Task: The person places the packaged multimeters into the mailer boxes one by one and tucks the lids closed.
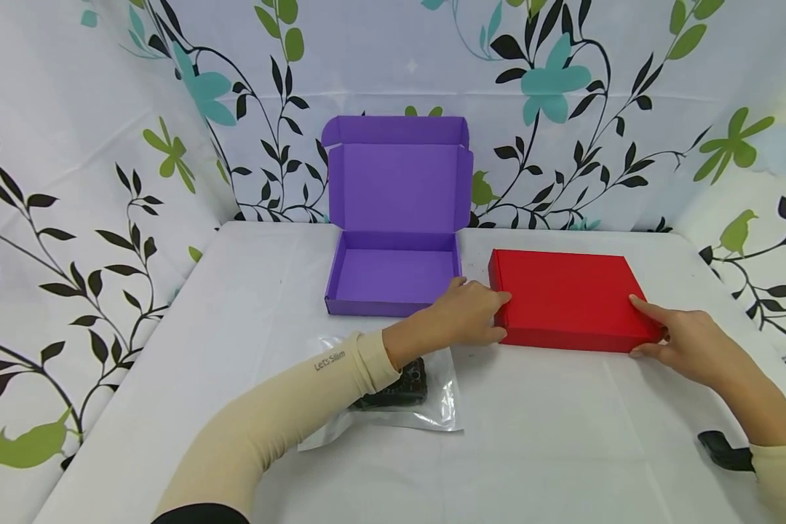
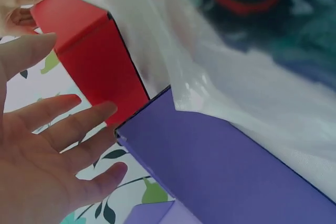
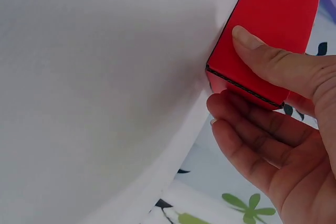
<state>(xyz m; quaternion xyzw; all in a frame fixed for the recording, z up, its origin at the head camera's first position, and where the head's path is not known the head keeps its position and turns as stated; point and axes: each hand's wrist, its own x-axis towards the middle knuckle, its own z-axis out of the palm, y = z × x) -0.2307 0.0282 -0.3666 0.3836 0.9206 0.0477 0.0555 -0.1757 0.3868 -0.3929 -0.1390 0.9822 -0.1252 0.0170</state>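
Observation:
A closed red cardboard box (image 1: 566, 298) lies flat on the table, right of centre. At its left end is my left hand (image 1: 468, 316), its fingers spread and fairly straight in the left wrist view, thumb and fingertips right at the box's side. My right hand (image 1: 691, 346) grips the opposite end. In the right wrist view its thumb (image 3: 275, 64) lies on the top face, while the fingers (image 3: 247, 145) bend against the end and underneath edge. Beside the left hand stands a purple box (image 1: 399, 185), lid raised, its inside showing bare.
A clear plastic bag (image 1: 444, 397) with a black object (image 1: 402, 386) inside lies in front of the purple box, partly hidden by the left forearm. Patterned cloth (image 1: 393, 58) hangs behind the white table (image 1: 563, 437). A black strap end (image 1: 723, 451) shows by the right wrist.

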